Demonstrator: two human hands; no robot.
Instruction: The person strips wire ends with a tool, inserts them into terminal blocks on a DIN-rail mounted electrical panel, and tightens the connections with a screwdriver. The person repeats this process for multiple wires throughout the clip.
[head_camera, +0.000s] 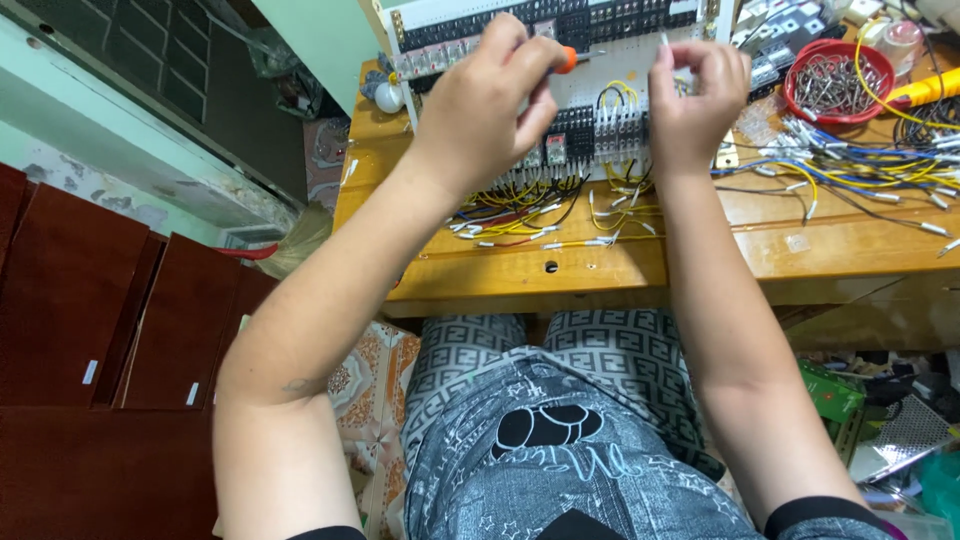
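A wooden workbench fills the upper part of the view, and on it stands one white control panel with rows of black terminal blocks and relays. Many loose wires hang from the lower edge of the panel and lie on the wood. More wires, blue and yellow, lie in a heap at the right, near one red bowl full of metal pieces. The left hand is closed around one screwdriver with an orange handle, held against the panel and covering part of it. The right hand pinches one thin wire end just before the panel.
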